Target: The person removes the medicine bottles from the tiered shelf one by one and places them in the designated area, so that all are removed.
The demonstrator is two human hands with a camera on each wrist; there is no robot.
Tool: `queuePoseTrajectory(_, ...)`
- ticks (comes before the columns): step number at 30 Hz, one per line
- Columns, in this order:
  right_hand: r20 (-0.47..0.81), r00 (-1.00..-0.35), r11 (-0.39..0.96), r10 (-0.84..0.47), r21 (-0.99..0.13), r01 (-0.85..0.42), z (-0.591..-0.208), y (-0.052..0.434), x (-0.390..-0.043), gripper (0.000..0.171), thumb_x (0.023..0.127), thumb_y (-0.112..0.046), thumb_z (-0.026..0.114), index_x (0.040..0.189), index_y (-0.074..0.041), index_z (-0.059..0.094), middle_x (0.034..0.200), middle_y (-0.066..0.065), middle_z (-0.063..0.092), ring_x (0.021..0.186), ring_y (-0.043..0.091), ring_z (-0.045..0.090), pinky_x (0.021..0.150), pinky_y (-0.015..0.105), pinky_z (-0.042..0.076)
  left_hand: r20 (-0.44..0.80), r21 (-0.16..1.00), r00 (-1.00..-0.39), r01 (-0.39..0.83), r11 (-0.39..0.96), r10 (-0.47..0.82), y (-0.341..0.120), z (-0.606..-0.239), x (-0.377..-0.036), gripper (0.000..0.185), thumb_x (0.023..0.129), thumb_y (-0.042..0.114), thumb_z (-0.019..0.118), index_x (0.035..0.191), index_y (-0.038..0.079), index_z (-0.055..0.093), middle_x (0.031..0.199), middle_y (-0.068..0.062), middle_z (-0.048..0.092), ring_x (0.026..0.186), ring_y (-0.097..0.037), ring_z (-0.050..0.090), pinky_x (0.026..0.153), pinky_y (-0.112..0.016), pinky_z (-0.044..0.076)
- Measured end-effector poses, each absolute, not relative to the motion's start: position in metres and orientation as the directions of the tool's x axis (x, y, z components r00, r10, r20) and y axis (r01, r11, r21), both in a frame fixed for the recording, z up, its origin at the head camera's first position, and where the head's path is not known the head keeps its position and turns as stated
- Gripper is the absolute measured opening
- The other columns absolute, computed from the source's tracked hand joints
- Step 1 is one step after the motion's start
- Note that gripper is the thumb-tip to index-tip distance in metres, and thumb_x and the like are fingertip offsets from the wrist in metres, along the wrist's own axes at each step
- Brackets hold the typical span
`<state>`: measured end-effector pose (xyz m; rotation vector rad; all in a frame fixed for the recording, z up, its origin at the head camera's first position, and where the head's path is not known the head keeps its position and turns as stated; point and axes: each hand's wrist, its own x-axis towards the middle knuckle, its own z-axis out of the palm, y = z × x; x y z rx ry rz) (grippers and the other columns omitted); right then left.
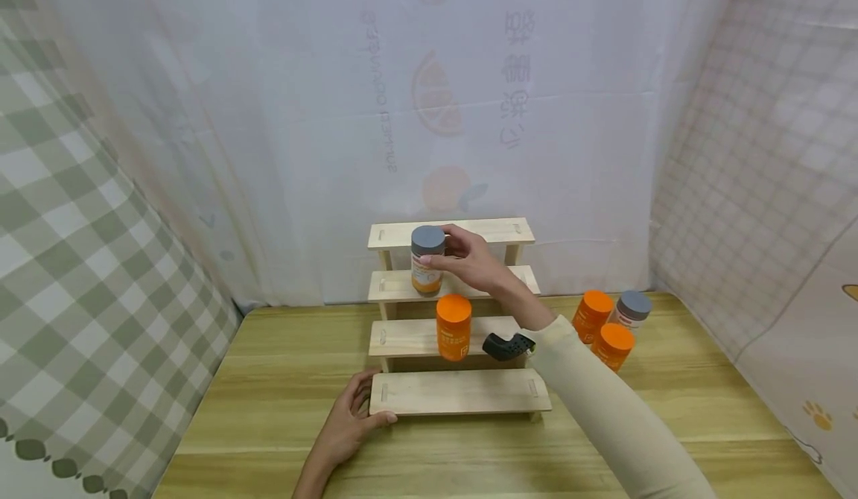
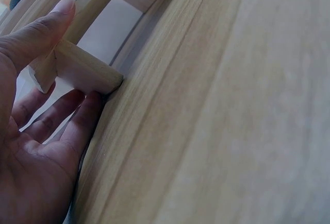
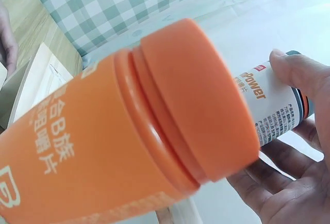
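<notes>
Right hand (image 1: 472, 261): your fingers curl round the grey-lidded bottle (image 1: 427, 260) on the third step | Left hand (image 1: 351, 417): flat, fingers straight, steadying the wooden rack (image 1: 459, 392) | Done: orange bottle (image 1: 453, 327) shelved | Left: three bottles (image 1: 611, 321) on the table (image 1: 268, 409).

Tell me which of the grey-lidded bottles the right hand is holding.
The grey-lidded bottle on the rack, on the second step from the top, with the right hand round it. The other grey-lidded bottle stands untouched on the table.
</notes>
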<state>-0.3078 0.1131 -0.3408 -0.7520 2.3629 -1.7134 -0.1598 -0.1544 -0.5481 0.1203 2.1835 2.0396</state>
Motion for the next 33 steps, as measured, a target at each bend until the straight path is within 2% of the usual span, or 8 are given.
queuePoseTrajectory(6,0.190,-0.883,0.224,-0.430,-0.925,-0.308,-0.339,0.123,-0.300,0.054,0.095,-0.030,0.075,0.144,-0.021,0.054,0.134,0.010,0.066,0.124,0.027,0.063,0.109,0.050,0.049,-0.055,0.997,-0.984,-0.046,0.057,0.167,-0.155,-0.547,-0.160,0.080,0.081,0.007,0.087,0.149,0.013,0.045,0.145,-0.020,0.054,0.132,-0.028,0.053,0.094,-0.026,0.055)
queuePoseTrajectory(11,0.198,-0.896,0.206,-0.398,-0.932,-0.297,-0.338,0.132,-0.293,0.053,0.094,-0.030,0.076,0.142,-0.021,0.055,0.135,0.009,0.066,0.126,0.027,0.061,0.111,0.050,0.046,-0.045,0.997,-0.986,-0.033,0.074,0.162,-0.155,-0.548,-0.160,0.080,0.081,0.009,0.088,0.149,0.014,0.045,0.145,-0.019,0.054,0.133,-0.028,0.053,0.094,-0.026,0.055)
queuePoseTrajectory(19,0.234,-0.896,0.199,-0.377,-0.924,-0.325,-0.341,0.147,-0.286,0.051,0.096,-0.027,0.075,0.142,-0.020,0.056,0.134,0.010,0.065,0.123,0.027,0.062,0.110,0.050,0.047,-0.040,0.994,-0.987,-0.024,0.104,0.157,-0.156,-0.549,-0.160,0.081,0.081,0.013,0.088,0.149,0.015,0.045,0.145,-0.018,0.055,0.129,-0.020,0.056,0.093,-0.025,0.055)
queuePoseTrajectory(24,0.259,-0.902,0.198,-0.346,-0.919,-0.340,-0.342,0.158,-0.280,0.051,0.097,-0.024,0.074,0.143,-0.018,0.054,0.135,0.011,0.064,0.122,0.027,0.063,0.108,0.048,0.049,-0.042,0.994,-0.987,-0.026,0.104,0.155,-0.155,-0.549,-0.160,0.080,0.082,0.013,0.087,0.149,0.015,0.044,0.145,-0.017,0.055,0.131,-0.023,0.055,0.093,-0.026,0.055)
queuePoseTrajectory(28,0.254,-0.915,0.207,-0.313,-0.922,-0.326,-0.343,0.168,-0.274,0.053,0.097,-0.024,0.072,0.146,-0.019,0.052,0.139,0.011,0.062,0.124,0.028,0.061,0.107,0.044,0.049,-0.045,0.994,-0.987,-0.028,0.108,0.153,-0.155,-0.549,-0.161,0.079,0.082,0.014,0.088,0.149,0.015,0.045,0.145,-0.017,0.055,0.132,-0.026,0.055,0.094,-0.027,0.055)
queuePoseTrajectory(33,0.249,-0.924,0.213,-0.289,-0.925,-0.316,-0.346,0.180,-0.266,0.056,0.099,-0.022,0.070,0.150,-0.017,0.048,0.143,0.013,0.059,0.125,0.025,0.059,0.103,0.030,0.050,-0.048,0.992,-0.987,-0.029,0.124,0.156,-0.156,-0.549,-0.160,0.080,0.082,0.017,0.088,0.150,0.015,0.044,0.146,-0.017,0.054,0.136,-0.031,0.052,0.097,-0.033,0.054)
